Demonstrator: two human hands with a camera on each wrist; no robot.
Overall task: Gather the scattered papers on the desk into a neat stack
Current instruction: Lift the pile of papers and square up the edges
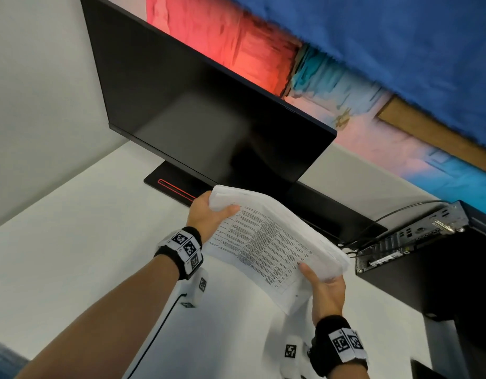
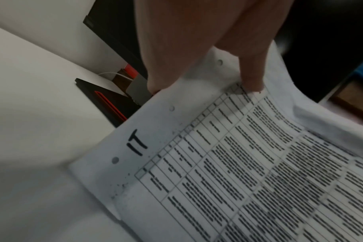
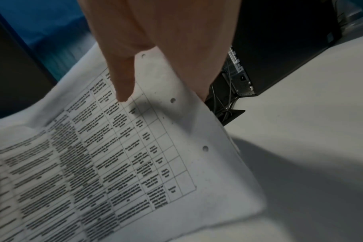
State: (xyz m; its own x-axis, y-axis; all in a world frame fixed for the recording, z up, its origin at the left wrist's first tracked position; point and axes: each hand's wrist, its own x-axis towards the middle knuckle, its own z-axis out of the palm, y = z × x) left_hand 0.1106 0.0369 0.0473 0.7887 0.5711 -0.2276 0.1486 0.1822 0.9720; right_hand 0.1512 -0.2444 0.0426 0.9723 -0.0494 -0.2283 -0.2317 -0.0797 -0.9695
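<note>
- You've got the papers (image 1: 272,242) up off the white bench (image 1: 72,242), near the monitor (image 1: 209,119), 1 hand per short end.
- Left hand (image 1: 209,217) pinches the far-left edge; right hand (image 1: 326,291) grips the near-right edge, thumb on top, fingers (image 3: 122,78) curled under.
- They're light and floppy, sagging in the middle, and likely slippery sheet on sheet, so I'd keep hold of both ends.
</note>
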